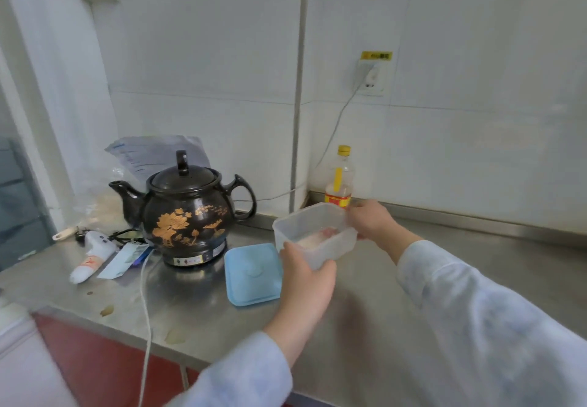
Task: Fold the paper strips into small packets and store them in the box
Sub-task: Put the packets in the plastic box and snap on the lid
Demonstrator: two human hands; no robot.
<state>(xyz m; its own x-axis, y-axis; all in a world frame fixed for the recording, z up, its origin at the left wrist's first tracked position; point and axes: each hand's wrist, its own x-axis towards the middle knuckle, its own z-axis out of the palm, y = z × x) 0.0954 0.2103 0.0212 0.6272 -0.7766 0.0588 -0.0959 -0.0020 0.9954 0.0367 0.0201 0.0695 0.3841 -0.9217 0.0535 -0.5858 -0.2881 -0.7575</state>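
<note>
The left hand [306,282] grips the near corner of the box [336,246], with the thumb on its rim. The right hand [370,221] holds the far side with curled fingers. The box is clear plastic and open, and it is over the middle of the bench [381,295], near the back edge. I cannot tell whether it rests on the bench or is lifted a little. Inside lies a pale pink heap [320,236], too blurred to say if it is folded packets. The blue lid [252,275] lies flat just to the left of the box, in front of the black kettle [187,216]. I judge this is the storing step. The next move probably calls for setting the box down steady, so one hand is free for the lid or for more paper.
</note>
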